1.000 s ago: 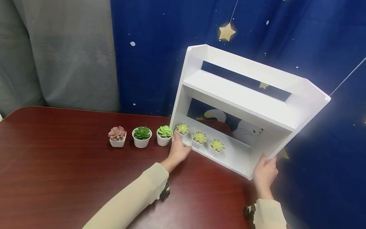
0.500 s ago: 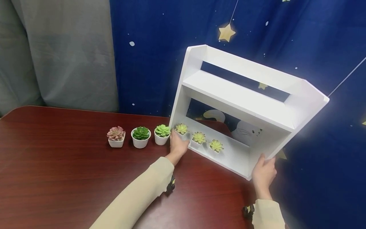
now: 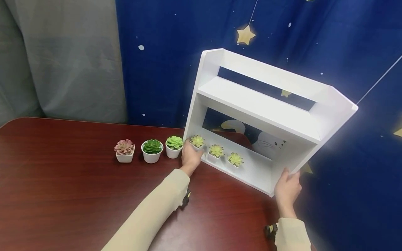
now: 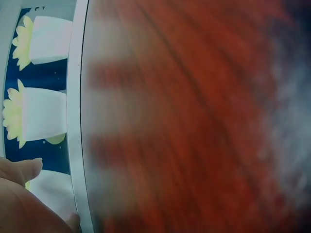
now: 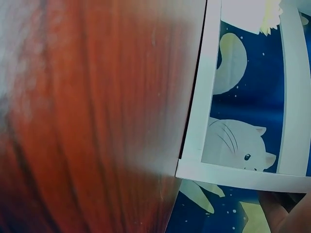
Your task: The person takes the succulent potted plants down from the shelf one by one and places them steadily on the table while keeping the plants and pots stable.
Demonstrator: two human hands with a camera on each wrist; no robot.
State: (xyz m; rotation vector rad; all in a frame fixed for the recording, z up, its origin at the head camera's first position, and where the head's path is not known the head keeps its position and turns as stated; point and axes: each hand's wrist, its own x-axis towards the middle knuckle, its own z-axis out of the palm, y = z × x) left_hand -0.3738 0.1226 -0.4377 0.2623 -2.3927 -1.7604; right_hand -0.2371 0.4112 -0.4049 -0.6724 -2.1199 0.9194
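Note:
A white two-tier shelf (image 3: 263, 108) stands at an angle on the table. My left hand (image 3: 191, 157) grips its lower left end, fingers by the side panel and thumb towards the inside. In the left wrist view the thumb overlaps the nearest of three yellow-green succulents (image 4: 47, 115) in white pots, which line the bottom board. My right hand (image 3: 287, 190) holds the right side panel low down, fingers reaching round its outer face, which partly hides them. The lower right corner of the shelf (image 5: 190, 167) shows in the right wrist view.
Left of the shelf stand a pink succulent (image 3: 124, 151), a dark green succulent (image 3: 152, 150) and a bright green succulent (image 3: 174, 146) on the brown table (image 3: 62, 191). A blue curtain (image 3: 163, 62) with hanging stars is behind, and a grey curtain (image 3: 72, 59) at left.
My left hand has moved slightly up and left along the shelf's left end. The whole scene shifts a little left with the head. Shelf and pots keep their places.

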